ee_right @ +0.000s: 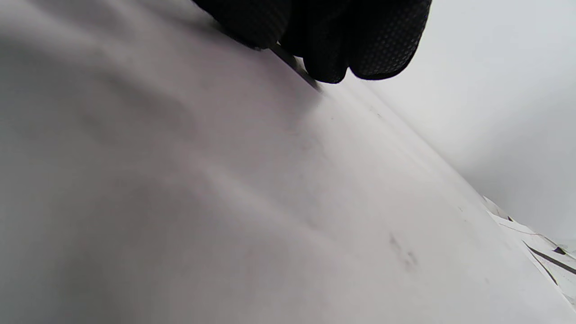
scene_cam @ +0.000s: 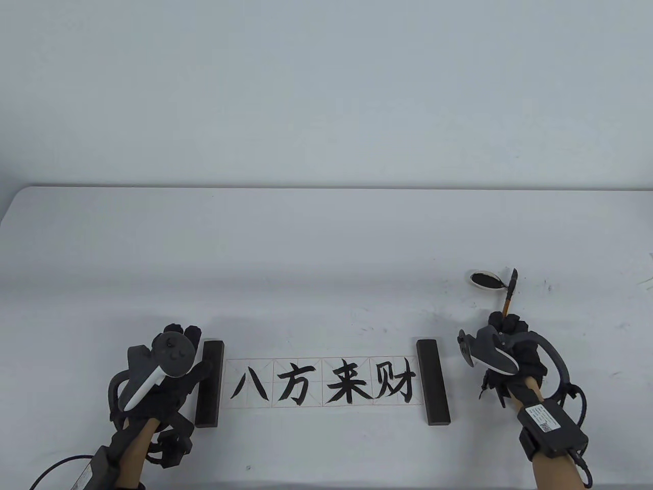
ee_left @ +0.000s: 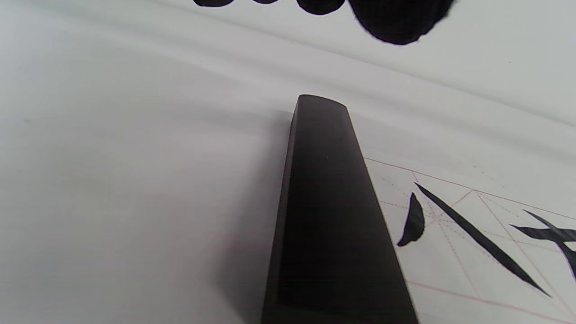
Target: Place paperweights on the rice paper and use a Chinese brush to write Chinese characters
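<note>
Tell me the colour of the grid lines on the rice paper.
Faint red on the white rice paper, clearest in the left wrist view.

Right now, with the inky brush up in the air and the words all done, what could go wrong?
1. The right hand holds the brush with its black tip beside the ink dish; a knock could tip the dish or drip ink on the table.
2. The four characters on the rice paper may be wet; the left hand, close by the left paperweight, could smear them if it slides right.
</note>
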`<action>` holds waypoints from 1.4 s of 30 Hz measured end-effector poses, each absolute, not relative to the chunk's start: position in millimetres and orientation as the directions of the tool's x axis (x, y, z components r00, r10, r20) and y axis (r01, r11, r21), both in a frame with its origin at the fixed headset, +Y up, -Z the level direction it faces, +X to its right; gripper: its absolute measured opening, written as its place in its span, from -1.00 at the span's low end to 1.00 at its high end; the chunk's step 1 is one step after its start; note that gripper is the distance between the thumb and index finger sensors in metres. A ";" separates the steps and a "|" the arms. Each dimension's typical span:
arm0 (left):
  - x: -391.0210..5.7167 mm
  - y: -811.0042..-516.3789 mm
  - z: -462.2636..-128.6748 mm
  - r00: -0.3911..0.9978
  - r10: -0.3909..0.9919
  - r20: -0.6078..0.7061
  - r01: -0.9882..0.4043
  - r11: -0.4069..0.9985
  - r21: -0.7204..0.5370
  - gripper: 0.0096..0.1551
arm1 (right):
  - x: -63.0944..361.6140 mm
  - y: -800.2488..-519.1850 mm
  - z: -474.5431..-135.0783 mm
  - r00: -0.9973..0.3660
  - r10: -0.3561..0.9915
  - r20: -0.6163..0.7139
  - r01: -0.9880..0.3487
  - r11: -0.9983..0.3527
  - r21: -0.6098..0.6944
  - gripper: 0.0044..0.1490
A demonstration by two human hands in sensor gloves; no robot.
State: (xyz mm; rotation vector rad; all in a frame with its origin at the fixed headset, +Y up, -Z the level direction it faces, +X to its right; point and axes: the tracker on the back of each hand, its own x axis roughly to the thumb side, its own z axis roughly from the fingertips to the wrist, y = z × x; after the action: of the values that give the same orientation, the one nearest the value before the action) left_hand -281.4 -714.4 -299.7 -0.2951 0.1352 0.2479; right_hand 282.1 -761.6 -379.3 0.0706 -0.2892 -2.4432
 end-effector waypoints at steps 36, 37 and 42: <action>-273.7 -710.1 -295.5 0.971 0.197 -0.135 -0.222 0.953 -0.208 -0.08 | 282.1 -631.3 -313.1 -0.960 -0.233 -0.156 0.265 -0.935 -0.236 -0.06; -272.5 -709.4 -294.9 0.972 0.194 -0.131 -0.217 0.956 -0.197 -0.08 | 276.9 -624.2 -306.7 -0.972 -0.192 -0.132 0.223 -0.935 -0.276 -0.07; -268.5 -707.3 -292.4 0.976 0.183 -0.115 -0.200 0.967 -0.161 -0.07 | 251.3 -613.8 -283.6 -0.999 -0.043 -0.013 0.045 -0.922 -0.385 -0.07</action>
State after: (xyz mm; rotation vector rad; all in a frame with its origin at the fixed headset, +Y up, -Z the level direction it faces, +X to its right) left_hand -268.5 -707.3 -292.4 -0.1727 0.1001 0.1938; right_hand 251.3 -613.8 -283.6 0.0063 0.6085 -3.0361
